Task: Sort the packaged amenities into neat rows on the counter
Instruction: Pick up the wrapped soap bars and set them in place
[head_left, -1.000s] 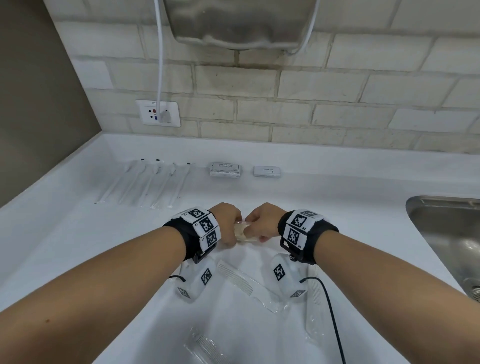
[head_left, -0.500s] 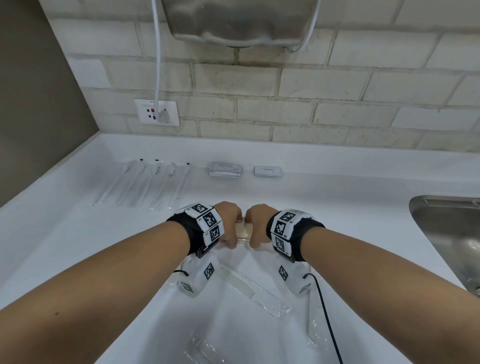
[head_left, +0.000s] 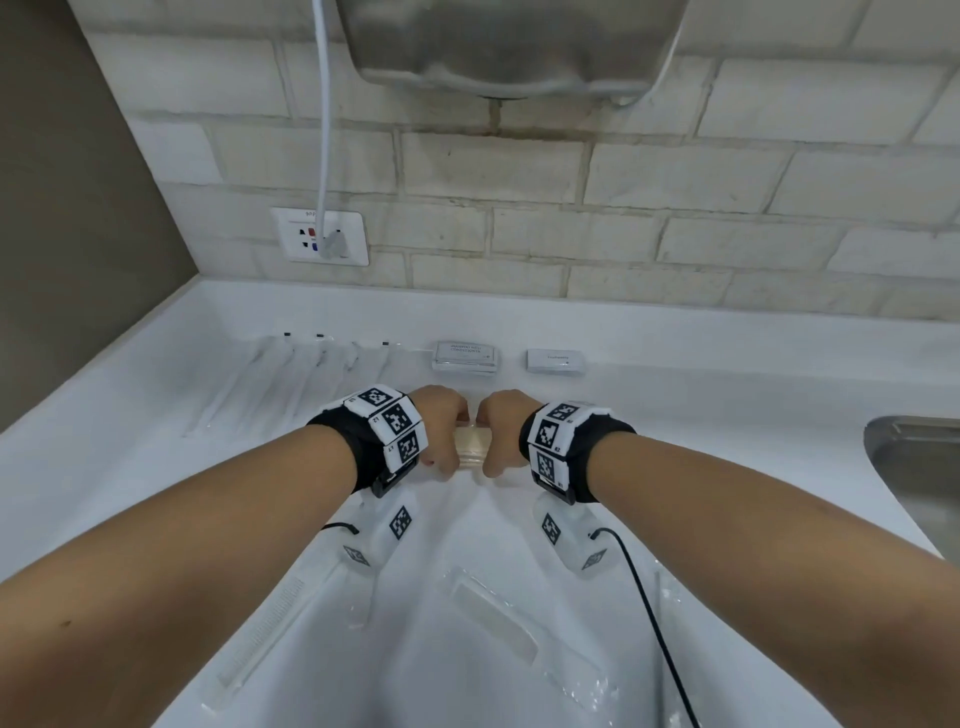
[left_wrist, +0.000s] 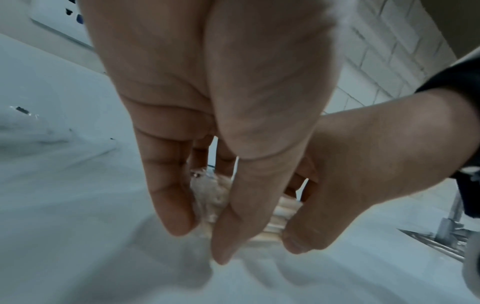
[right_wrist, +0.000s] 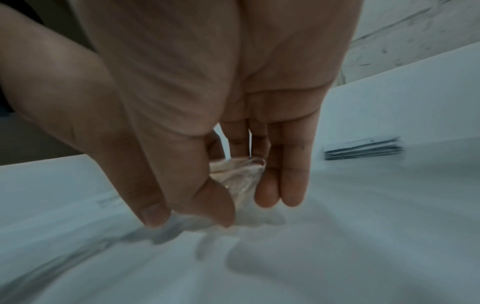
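Both hands hold one small stack of beige packets in clear wrap (head_left: 471, 447) between them, low over the white counter (head_left: 701, 467). My left hand (head_left: 441, 436) pinches its left end with thumb and fingers (left_wrist: 166, 205). My right hand (head_left: 501, 434) pinches the right end, thumb in front and fingers (right_wrist: 283, 185) behind the packets (right_wrist: 239, 174). The packet stack (left_wrist: 275, 222) is mostly hidden by the hands. Along the back lie a row of wrapped toothbrushes (head_left: 291, 384), a shampoo sachet stack (head_left: 466, 356) and a toothpaste box stack (head_left: 555, 360).
Wrapped combs lie near me on the counter, one at centre (head_left: 498, 618) and one at left (head_left: 260, 639). A steel sink (head_left: 914, 467) is sunk in at the right. A hand dryer (head_left: 509, 47) hangs above, its cord plugged into a wall socket (head_left: 324, 236).
Both hands have moved away from me toward the back row with the packets, and have drawn closer together.
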